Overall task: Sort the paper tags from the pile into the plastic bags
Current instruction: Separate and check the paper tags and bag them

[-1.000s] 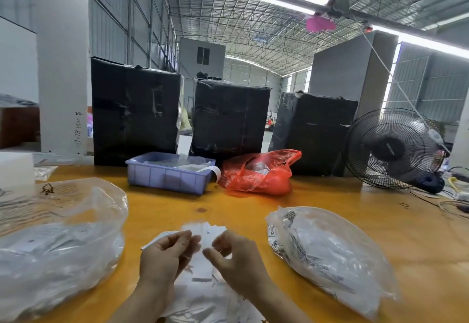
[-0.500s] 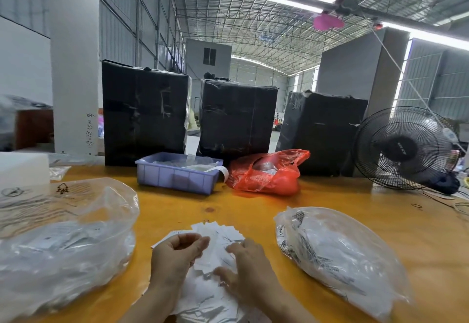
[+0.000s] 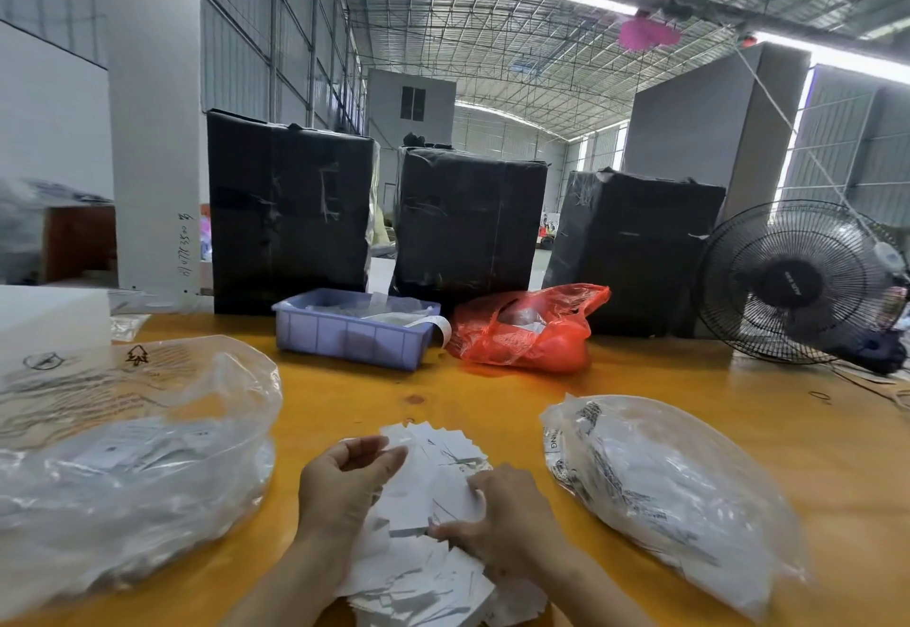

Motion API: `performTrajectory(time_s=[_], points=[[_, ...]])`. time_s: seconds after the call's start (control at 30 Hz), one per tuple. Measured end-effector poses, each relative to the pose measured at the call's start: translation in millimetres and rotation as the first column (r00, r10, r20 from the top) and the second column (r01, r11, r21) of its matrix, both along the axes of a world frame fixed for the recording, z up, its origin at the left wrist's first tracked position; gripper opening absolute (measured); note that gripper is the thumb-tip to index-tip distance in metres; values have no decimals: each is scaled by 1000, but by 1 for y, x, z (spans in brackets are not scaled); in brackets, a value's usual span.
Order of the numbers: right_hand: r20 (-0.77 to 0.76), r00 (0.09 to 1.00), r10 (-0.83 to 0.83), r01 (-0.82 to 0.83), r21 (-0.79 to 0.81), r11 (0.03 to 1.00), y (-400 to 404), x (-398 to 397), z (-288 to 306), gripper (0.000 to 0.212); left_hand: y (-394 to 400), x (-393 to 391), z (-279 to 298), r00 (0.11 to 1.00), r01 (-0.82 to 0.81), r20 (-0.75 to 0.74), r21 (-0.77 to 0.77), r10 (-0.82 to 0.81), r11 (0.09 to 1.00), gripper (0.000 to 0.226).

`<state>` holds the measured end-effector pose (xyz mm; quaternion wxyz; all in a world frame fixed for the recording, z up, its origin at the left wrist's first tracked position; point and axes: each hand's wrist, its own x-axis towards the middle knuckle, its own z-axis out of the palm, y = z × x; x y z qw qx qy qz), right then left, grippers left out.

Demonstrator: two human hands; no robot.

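A pile of white paper tags (image 3: pixel 423 577) lies on the yellow table (image 3: pixel 492 410) right in front of me. My left hand (image 3: pixel 344 483) holds a fanned stack of tags (image 3: pixel 433 469) upright, fingers curled round its left edge. My right hand (image 3: pixel 502 513) pinches the lower right corner of that stack, down by the pile. A large clear plastic bag (image 3: pixel 123 469) with tags inside sits to the left. A second clear plastic bag (image 3: pixel 665 493) with tags lies to the right.
A blue plastic bin (image 3: pixel 349 331) and a red plastic bag (image 3: pixel 527 331) stand further back on the table. Three black-wrapped boxes (image 3: pixel 468 222) line the far edge. A black table fan (image 3: pixel 797 281) stands at the back right. A white block (image 3: pixel 49 316) sits far left.
My right hand dropped from level with the left down to the pile and now pinches the stack's lower edge. The fan of tags in my left hand has grown taller.
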<state>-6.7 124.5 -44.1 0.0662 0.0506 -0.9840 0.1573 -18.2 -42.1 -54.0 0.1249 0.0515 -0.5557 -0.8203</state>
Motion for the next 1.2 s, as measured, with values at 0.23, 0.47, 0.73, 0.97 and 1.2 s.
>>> performTrajectory(time_s=[0.23, 0.47, 0.73, 0.97, 1.2], points=[[-14, 999, -36, 27, -416, 909, 3, 1, 5, 44, -1, -2, -1, 1000, 9, 9, 20, -9, 1000, 19], [9, 1000, 2, 4, -592, 806, 18, -3, 9, 20, 1, 0, 2, 999, 44, 15, 37, -44, 998, 18], [202, 974, 101, 181, -966, 183, 28, -3, 27, 20, 4, 8, 11, 989, 143, 21, 58, -145, 988, 18], [280, 941, 189, 292, -956, -40, 21, 1, 37, 6, 9, 12, 16, 977, 213, 23, 14, -213, 977, 10], [223, 948, 226, 231, -973, -9, 15, 2, 36, 5, 11, 18, 18, 970, 242, 17, -77, -241, 967, 10]])
